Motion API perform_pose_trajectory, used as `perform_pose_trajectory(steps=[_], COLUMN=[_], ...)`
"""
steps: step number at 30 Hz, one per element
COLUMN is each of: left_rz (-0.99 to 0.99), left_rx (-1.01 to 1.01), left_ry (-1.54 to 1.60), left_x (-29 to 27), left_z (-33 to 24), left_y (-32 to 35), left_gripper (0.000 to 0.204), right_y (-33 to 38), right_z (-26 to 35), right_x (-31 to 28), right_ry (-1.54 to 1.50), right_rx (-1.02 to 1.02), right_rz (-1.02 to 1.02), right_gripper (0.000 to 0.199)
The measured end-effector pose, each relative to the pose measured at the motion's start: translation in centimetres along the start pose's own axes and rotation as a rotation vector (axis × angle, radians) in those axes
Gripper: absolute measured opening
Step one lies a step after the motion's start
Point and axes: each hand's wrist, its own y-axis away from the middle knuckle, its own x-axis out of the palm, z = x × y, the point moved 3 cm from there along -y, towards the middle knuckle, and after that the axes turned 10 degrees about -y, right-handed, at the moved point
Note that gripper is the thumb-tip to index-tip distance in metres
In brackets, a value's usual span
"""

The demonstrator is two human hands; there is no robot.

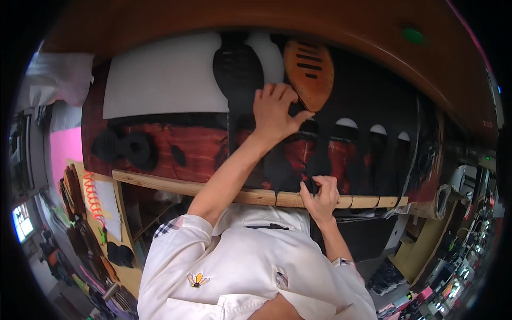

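Observation:
My left hand reaches over the work surface with its fingers spread. Its fingertips rest on black sheet material, and the thumb lies by the pointed lower end of an orange sole-shaped cutting die with several slots. Lower and to the right, my right hand is at the wooden edge strip, its fingers curled around the near edge of the black sheet. That sheet has sole-shaped holes that show a red surface beneath. Left of the die lies a black sole-shaped piece, partly over a white board.
A white board lies at the far left of the surface. Small black cut pieces sit on the red surface. A wooden strip runs along the near edge. A brown machine beam overhangs the far side.

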Motion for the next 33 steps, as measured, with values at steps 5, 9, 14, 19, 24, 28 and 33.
perform_pose_trajectory(steps=[5,9,14,19,24,28,33], left_rz=[-0.005,-0.158,-0.275,-0.308,-0.374,-0.149,-0.117], left_rx=[0.018,0.017,0.002,-0.004,0.020,-0.032,-0.035], left_ry=[-0.100,-0.097,-0.265,-0.092,-0.124,-0.192,-0.075], left_x=[2.4,4.0,5.5,5.6,5.3,5.4,3.5], left_z=[2.0,2.7,2.0,1.8,2.3,2.5,1.5], left_y=[-4.4,-7.1,-9.0,-10.2,-9.7,-7.8,-5.3], left_gripper=[0.047,0.051,0.048,0.040,0.048,0.050,0.045], right_y=[-5.1,-8.6,-11.5,-12.6,-12.5,-10.8,-7.5], right_z=[-0.6,-1.5,-2.3,-2.2,-2.1,-1.7,-0.8], right_x=[0.9,1.6,2.1,2.3,2.4,2.0,1.2], right_ry=[0.054,0.064,0.089,0.109,0.122,0.157,0.134], right_rx=[-0.047,-0.048,-0.017,-0.100,-0.115,-0.128,-0.156], right_rz=[0.031,-0.007,0.002,-0.038,-0.013,0.015,0.039], right_gripper=[0.022,0.020,0.020,0.020,0.028,0.029,0.029])
